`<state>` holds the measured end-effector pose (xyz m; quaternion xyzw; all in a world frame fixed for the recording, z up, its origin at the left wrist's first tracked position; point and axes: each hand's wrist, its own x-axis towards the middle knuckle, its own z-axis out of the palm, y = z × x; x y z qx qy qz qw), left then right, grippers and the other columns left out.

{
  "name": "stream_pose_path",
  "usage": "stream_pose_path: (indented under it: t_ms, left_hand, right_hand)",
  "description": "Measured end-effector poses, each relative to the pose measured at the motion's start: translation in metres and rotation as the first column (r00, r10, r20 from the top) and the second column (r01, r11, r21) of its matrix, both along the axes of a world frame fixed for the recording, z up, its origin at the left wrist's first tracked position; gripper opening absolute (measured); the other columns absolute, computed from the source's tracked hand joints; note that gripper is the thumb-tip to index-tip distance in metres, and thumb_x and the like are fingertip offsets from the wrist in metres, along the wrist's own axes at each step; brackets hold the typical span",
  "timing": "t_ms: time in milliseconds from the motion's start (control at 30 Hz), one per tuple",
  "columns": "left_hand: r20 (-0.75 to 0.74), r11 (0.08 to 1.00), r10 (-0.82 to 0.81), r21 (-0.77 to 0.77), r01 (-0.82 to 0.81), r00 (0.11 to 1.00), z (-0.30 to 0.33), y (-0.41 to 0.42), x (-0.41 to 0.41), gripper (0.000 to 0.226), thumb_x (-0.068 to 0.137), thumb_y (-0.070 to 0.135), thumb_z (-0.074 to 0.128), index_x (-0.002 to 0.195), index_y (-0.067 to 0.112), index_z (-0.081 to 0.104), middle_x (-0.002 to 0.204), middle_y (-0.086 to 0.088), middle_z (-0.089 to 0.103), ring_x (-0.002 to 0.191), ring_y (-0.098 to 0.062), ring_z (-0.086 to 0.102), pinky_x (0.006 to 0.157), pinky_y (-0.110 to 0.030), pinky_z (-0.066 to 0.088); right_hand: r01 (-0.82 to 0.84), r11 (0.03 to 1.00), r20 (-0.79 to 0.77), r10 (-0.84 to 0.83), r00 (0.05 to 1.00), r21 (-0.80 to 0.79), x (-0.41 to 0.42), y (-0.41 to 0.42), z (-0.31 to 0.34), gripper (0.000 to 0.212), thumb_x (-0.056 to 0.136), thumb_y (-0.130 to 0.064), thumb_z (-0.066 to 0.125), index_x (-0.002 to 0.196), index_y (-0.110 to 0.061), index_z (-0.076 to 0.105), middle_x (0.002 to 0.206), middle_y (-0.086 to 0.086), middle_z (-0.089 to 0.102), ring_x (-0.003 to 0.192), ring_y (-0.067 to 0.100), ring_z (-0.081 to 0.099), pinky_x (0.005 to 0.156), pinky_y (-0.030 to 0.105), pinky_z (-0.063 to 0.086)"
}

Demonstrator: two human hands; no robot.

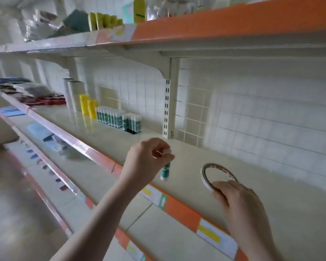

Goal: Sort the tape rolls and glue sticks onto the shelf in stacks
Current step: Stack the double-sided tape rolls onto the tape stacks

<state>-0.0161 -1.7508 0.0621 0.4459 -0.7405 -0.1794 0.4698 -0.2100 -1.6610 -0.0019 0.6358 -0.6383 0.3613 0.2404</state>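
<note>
A shop: long tiered shelves (120, 132) with orange price-strip edges (183, 210) and a wire grid back panel (192, 117) carry rows of glue sticks (119, 119) and other packaged stationery.

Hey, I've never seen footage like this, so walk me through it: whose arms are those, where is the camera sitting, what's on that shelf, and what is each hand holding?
There is no machine here. The single picture comes from a wide-angle camera worn on a person's head, looking forward and down, so the two bare arms are that person's own. The left hand pinches a glue stick by its white cap, so it hangs upright above the cream shelf. The right hand grips a thin tape roll, tilted up on its edge at the shelf surface. Further back on the same shelf stand rows of matching glue sticks, with yellow packs beside them. A higher shelf with an orange front edge holds more goods, too blurred to name.
</note>
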Motion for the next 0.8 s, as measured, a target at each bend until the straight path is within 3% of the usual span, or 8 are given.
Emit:
stream_pose_path:
  t_ms: [167,300,500,667,800]
  left_hand:
    - [-0.002,0.997,0.076,-0.007,-0.076,0.997,0.0,-0.062,0.08,0.028,0.069,0.021,0.078,0.065,0.037,0.055,0.062,0.016,0.062,0.064,-0.003,0.061,0.065,-0.017,0.044]
    - [0.015,0.995,0.097,-0.017,-0.097,0.995,-0.005,-0.116,0.122,0.023,0.07,0.022,0.077,0.069,0.034,0.058,0.065,0.018,0.062,0.066,0.001,0.06,0.064,-0.012,0.043]
    - [0.049,0.999,0.046,-0.026,-0.045,0.998,-0.009,-0.219,0.156,0.012,0.072,0.021,0.076,0.077,0.024,0.066,0.071,0.017,0.064,0.067,0.006,0.058,0.064,-0.013,0.044]
    - [0.078,0.999,-0.015,-0.043,0.018,0.997,0.005,-0.299,0.167,0.02,0.074,0.019,0.075,0.073,0.03,0.059,0.067,0.019,0.06,0.062,0.008,0.055,0.057,-0.005,0.037]
    - [0.093,0.997,-0.049,-0.046,0.054,0.994,0.012,-0.35,0.165,0.012,0.074,0.019,0.074,0.082,0.024,0.067,0.068,0.021,0.06,0.069,-0.002,0.062,0.067,-0.017,0.048]
  right_hand:
    - [-0.043,0.999,-0.003,0.043,0.999,0.004,0.076,-0.071,0.01,0.013,0.073,-0.009,0.067,0.069,-0.021,0.064,0.06,-0.003,0.058,0.053,0.023,0.059,0.052,0.028,0.045]
    - [-0.051,0.998,0.021,0.05,0.999,0.046,0.113,-0.13,0.008,0.025,0.06,-0.002,0.083,0.069,-0.018,0.065,0.061,-0.001,0.061,0.052,0.026,0.059,0.051,0.029,0.044]
    - [-0.037,0.998,0.049,0.034,0.998,0.055,0.15,-0.221,0.003,0.026,0.059,-0.002,0.085,0.068,-0.018,0.067,0.06,-0.002,0.061,0.051,0.026,0.059,0.051,0.025,0.036]
    - [0.036,0.994,0.019,-0.038,0.999,0.104,0.169,-0.285,0.01,0.027,0.057,-0.007,0.086,0.065,-0.021,0.065,0.058,-0.004,0.059,0.05,0.024,0.058,0.051,0.022,0.031]
    - [0.112,0.985,-0.004,-0.113,0.994,0.132,0.181,-0.313,0.013,0.029,0.054,-0.009,0.088,0.062,-0.023,0.063,0.055,-0.006,0.056,0.046,0.02,0.055,0.049,0.022,0.03]
